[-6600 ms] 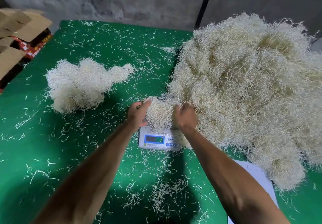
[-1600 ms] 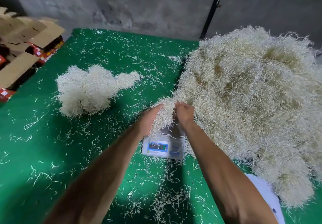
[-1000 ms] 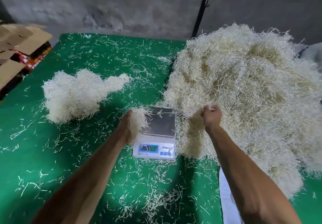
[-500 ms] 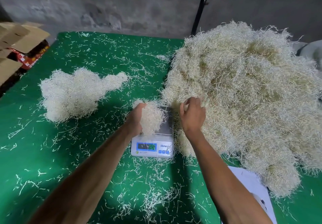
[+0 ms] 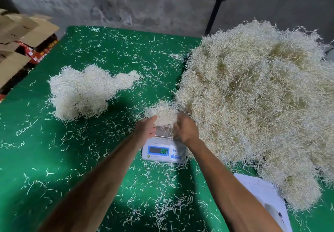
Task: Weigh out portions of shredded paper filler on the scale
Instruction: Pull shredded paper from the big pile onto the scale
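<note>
Filler clump [image 5: 163,113] between both hands

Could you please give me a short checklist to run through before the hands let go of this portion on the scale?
1. Portion is on the scale platform: ok, resting there between both hands.
2. Left hand is off the platform: cannot tell, it lies against the portion.
3. Right hand is clear of it: not ok, fingers curled into the portion.
4. Big heap stays off the scale: not ok, its edge reaches the scale's right side.
5. Display readable: cannot tell, digits lit but blurred.
6. Weighed pile is kept separate: ok, apart at left.
</note>
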{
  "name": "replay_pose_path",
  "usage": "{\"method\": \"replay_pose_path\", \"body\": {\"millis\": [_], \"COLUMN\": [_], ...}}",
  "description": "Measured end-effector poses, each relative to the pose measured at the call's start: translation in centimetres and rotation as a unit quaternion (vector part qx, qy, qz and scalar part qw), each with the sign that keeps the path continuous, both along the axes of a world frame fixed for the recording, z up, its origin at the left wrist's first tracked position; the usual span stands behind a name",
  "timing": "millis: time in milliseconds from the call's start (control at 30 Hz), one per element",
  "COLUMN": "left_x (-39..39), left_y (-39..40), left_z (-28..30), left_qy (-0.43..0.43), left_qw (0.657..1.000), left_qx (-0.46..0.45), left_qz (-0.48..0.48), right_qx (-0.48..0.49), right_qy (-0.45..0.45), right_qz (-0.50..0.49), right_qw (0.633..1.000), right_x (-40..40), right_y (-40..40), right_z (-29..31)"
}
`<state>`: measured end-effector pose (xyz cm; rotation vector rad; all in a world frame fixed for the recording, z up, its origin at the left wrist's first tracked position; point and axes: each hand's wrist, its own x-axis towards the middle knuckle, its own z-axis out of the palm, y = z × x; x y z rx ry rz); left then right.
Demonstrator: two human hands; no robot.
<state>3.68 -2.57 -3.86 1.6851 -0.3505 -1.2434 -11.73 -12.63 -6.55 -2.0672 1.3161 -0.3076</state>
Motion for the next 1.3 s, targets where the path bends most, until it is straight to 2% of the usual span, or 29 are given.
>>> {"method": "replay_pose_path", "body": {"millis": [33, 67, 133, 167, 267, 367, 667, 867, 1033, 1167, 1300], "left_x": [0.1, 0.3, 0.7, 0.8, 1.3, 1.6, 1.5, 1.6, 1.6, 1.6, 0.9], "left_y": [0.3, 0.6, 0.9, 0.9, 0.8, 0.7, 0.9, 0.4, -0.3, -1.0, -1.9], "left_z": [0.1, -0.2, -0.9, -1.1, -1.4, -1.6, -1.4, -1.5, -1.1, -1.3, -1.1], "left_qy": [-0.022, -0.057, -0.071, -0.069, -0.073, -0.054, -0.031, -0.036, 0.012, -0.021, -0.082], "left_qw": [0.999, 0.997, 0.996, 0.995, 0.991, 0.992, 0.992, 0.991, 0.984, 0.99, 0.995], "left_qx": [0.025, 0.043, 0.051, 0.055, 0.042, 0.015, 0.007, 0.021, 0.0, -0.017, -0.037], "left_qz": [0.025, 0.023, 0.026, 0.044, 0.106, 0.114, 0.123, 0.131, 0.177, 0.142, 0.053], "right_qx": [-0.045, -0.071, -0.092, -0.095, -0.126, -0.16, -0.113, -0.131, -0.114, -0.09, 0.021], "right_qy": [0.006, 0.049, 0.087, 0.084, -0.001, 0.004, -0.003, -0.009, 0.008, -0.033, -0.117], "right_qz": [-0.008, 0.01, 0.058, 0.066, -0.014, -0.052, -0.055, -0.068, -0.054, -0.051, -0.063], "right_qw": [0.999, 0.996, 0.99, 0.99, 0.992, 0.986, 0.992, 0.989, 0.992, 0.994, 0.991], "right_x": [0.0, -0.2, -0.6, -0.8, -1.2, -1.2, -1.8, -1.6, -1.7, -0.8, 1.0], "right_y": [-0.3, -0.6, -1.1, -1.3, -1.2, -1.2, -0.4, -0.7, -1.5, -1.6, -0.6], "right_z": [0.2, 0.4, 0.7, 0.6, 1.2, 1.2, 0.4, 0.3, -0.3, -0.6, -0.2]}}
